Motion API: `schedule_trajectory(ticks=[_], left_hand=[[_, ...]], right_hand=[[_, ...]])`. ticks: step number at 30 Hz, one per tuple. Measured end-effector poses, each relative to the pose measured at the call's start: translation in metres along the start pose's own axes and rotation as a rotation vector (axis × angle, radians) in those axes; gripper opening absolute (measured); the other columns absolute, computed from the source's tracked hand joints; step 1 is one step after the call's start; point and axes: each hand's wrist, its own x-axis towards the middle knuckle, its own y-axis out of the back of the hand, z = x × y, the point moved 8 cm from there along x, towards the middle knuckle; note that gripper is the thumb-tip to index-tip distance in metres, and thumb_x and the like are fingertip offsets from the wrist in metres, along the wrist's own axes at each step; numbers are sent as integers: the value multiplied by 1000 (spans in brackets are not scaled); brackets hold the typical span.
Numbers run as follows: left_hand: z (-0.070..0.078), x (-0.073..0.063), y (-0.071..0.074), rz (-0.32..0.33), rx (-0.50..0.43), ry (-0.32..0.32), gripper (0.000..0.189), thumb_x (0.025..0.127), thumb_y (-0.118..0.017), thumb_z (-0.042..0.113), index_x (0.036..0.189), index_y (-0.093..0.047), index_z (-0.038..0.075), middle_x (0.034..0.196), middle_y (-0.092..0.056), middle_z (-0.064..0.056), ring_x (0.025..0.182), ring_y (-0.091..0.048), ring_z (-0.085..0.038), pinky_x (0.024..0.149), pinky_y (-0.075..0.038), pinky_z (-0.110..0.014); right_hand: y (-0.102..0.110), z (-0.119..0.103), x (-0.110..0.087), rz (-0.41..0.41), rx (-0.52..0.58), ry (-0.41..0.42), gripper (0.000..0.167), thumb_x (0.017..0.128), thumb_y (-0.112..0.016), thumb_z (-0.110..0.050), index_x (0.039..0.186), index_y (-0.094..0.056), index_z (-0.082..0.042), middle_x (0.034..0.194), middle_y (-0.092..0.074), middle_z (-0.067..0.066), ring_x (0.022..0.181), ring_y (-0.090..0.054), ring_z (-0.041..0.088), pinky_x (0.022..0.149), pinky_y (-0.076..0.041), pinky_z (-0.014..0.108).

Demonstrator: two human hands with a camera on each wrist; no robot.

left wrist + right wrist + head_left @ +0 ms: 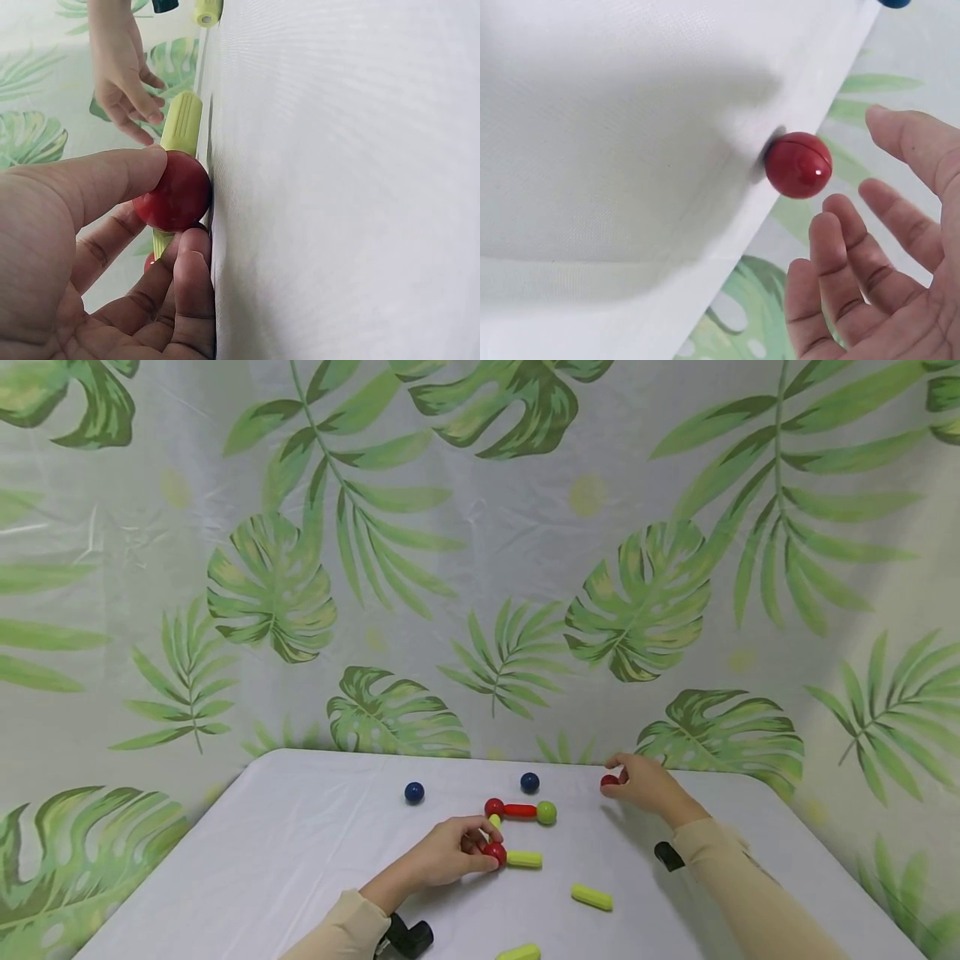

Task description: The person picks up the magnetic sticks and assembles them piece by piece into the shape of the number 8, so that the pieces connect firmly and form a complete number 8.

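The left hand (450,853) pinches a glossy red ball (494,852) between thumb and fingers; the left wrist view shows the ball resting on the white counter (300,843) with a ribbed yellow-green rod (524,859) touching its right side. Just beyond this hand lies a joined piece: a red ball (493,807), a red rod (520,811) and a green ball (547,812) in a row. A blue ball (414,792) sits well to the far left of the left hand, with bare cloth around it. Between the hands, another blue ball (529,782) lies near the back edge. A loose yellow-green rod (592,897) lies nearer the person, between the forearms. The right hand (647,783) has its fingers spread and relaxed, fingertips just beside a second shiny red ball (609,781) without gripping it, close to the counter's far edge. Bare counter stretches to the right of it.
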Motion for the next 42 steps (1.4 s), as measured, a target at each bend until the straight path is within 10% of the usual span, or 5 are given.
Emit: schedule_trajectory(ticks=[42], left_hand=[[1, 0, 1, 1, -26, -1, 24, 94, -82, 15, 116, -73, 15, 97, -66, -1, 85, -57, -15, 69, -45, -24]], right_hand=[[-13, 20, 7, 22, -70, -122, 31, 86, -87, -16, 96, -64, 4, 90, -68, 15, 81, -62, 25, 74, -54, 41]])
